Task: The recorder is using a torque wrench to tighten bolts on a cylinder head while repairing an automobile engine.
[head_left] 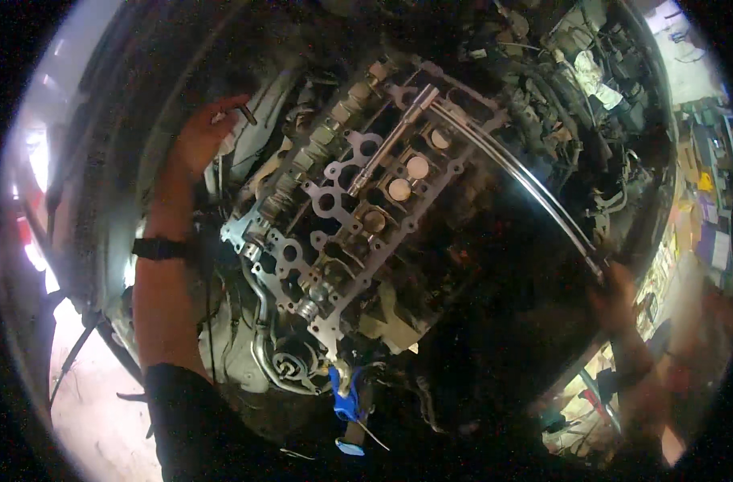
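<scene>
The left hand (209,135) is curling by a dark rod (246,112); whether it is pinching that, I cannot tell. Centrally, the engine head (341,214) is lying uncovered, an extension (391,143) reaching into it. Rightward, the right hand (614,287) is clasping the wrench (535,185); turning seemingly is remaining unfinished.

at the lower middle is a blue piece (346,398), its kind hard to tell in the dim light, with a pale blue oval (350,447) just below; a crumpled white bundle (595,80) shows at upper right, a yellow item (705,181) at far right.
</scene>
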Action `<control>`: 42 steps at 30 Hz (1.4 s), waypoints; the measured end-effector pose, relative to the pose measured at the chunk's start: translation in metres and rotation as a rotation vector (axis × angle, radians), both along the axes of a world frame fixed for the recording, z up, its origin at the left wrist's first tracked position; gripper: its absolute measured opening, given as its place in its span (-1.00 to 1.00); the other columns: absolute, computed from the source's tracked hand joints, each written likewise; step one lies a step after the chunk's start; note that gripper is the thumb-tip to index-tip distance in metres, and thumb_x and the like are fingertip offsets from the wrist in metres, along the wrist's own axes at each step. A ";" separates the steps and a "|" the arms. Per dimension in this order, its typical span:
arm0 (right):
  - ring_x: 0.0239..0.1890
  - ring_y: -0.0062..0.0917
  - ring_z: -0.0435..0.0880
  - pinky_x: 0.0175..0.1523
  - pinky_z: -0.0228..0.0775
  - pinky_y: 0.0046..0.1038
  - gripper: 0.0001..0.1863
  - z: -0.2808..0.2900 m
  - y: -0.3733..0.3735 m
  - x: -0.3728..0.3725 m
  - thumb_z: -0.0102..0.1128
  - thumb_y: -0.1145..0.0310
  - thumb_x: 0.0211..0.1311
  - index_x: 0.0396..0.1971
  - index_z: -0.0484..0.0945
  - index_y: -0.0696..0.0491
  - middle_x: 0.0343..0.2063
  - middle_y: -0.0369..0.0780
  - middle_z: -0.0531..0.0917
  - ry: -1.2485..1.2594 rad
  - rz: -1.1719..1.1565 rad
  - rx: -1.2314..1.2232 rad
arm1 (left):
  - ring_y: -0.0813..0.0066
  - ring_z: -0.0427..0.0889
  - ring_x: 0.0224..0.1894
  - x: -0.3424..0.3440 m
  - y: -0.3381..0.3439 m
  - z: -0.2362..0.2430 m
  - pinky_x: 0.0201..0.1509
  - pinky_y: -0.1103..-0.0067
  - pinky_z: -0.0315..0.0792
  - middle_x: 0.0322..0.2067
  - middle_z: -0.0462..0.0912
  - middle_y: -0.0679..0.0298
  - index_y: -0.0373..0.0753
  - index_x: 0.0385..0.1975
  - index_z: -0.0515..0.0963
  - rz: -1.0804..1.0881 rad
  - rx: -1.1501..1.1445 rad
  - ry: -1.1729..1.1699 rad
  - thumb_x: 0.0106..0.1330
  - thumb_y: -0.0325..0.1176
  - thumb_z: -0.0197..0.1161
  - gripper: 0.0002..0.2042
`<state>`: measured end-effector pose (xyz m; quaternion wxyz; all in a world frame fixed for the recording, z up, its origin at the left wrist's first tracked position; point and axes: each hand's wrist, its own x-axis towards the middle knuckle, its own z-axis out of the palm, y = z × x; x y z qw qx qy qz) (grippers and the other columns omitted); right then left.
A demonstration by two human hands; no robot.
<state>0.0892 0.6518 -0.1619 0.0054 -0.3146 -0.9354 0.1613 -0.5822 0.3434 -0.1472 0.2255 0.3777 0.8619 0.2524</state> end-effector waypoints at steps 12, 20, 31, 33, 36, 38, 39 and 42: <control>-0.19 0.01 0.60 -0.09 0.46 -0.13 -0.51 0.012 -0.001 -0.015 0.40 0.39 -0.17 -0.13 0.51 0.14 -0.30 0.00 0.62 0.080 0.084 -0.094 | 0.54 0.59 -0.36 0.123 0.036 0.010 -0.26 0.59 0.45 -0.35 0.68 0.28 -0.23 -0.16 0.63 0.360 0.418 -0.171 0.25 -0.34 0.30 -0.80; -0.26 -0.01 0.61 -0.15 0.48 -0.08 -0.58 0.011 0.005 -0.006 0.39 0.31 -0.10 -0.20 0.50 0.10 -0.36 -0.01 0.62 0.124 0.109 -0.051 | 0.28 0.67 -0.27 0.154 0.060 -0.022 -0.15 0.42 0.50 -0.30 0.71 0.11 -0.13 -0.13 0.69 0.394 0.063 0.036 0.25 -0.11 0.26 -0.70; -0.29 -0.01 0.60 -0.17 0.46 -0.08 -0.65 0.026 -0.001 -0.018 0.33 0.23 -0.05 -0.27 0.53 0.09 -0.42 -0.02 0.61 -0.055 -0.007 -0.106 | 0.02 0.64 -0.12 0.135 0.061 -0.051 0.00 0.24 0.49 -0.20 0.69 0.05 -0.14 -0.18 0.70 0.152 -0.225 0.282 0.22 -0.03 0.28 -0.65; -0.31 -0.01 0.59 -0.19 0.45 -0.10 -0.66 0.023 -0.002 -0.021 0.33 0.24 -0.06 -0.28 0.54 0.08 -0.45 -0.04 0.60 -0.021 0.009 -0.089 | 0.03 0.64 -0.12 0.125 0.045 -0.055 0.00 0.25 0.49 -0.21 0.69 0.05 -0.16 -0.19 0.70 0.097 -0.283 0.345 0.20 -0.02 0.29 -0.64; -0.32 -0.02 0.59 -0.20 0.45 -0.11 -0.66 0.017 -0.001 -0.020 0.32 0.23 -0.06 -0.30 0.54 0.09 -0.46 -0.04 0.59 0.022 0.017 -0.076 | 0.03 0.65 -0.14 0.137 0.045 -0.051 -0.01 0.26 0.50 -0.22 0.69 0.03 -0.19 -0.20 0.70 0.252 -0.307 0.402 0.19 -0.01 0.30 -0.62; -0.32 -0.03 0.60 -0.20 0.45 -0.11 -0.67 0.018 0.002 -0.016 0.33 0.23 -0.06 -0.31 0.54 0.09 -0.46 -0.04 0.59 0.014 0.003 -0.063 | 0.03 0.65 -0.15 0.162 0.067 -0.042 -0.02 0.27 0.51 -0.21 0.69 0.03 -0.19 -0.21 0.69 0.375 -0.270 0.322 0.18 -0.02 0.30 -0.62; -0.32 -0.03 0.60 -0.20 0.45 -0.11 -0.66 0.018 0.002 -0.016 0.33 0.23 -0.07 -0.31 0.54 0.10 -0.46 -0.04 0.59 0.026 0.015 -0.063 | 0.04 0.66 -0.15 0.169 0.070 -0.037 -0.02 0.27 0.51 -0.21 0.69 0.03 -0.19 -0.21 0.69 0.422 -0.240 0.240 0.19 -0.02 0.30 -0.63; -0.32 -0.04 0.61 -0.20 0.46 -0.10 -0.65 0.015 0.002 -0.013 0.35 0.21 -0.07 -0.32 0.55 0.10 -0.46 -0.05 0.60 0.050 0.033 -0.071 | 0.04 0.66 -0.14 0.167 0.068 -0.023 -0.02 0.27 0.51 -0.19 0.68 0.03 -0.18 -0.21 0.69 0.327 -0.234 0.242 0.20 -0.05 0.30 -0.65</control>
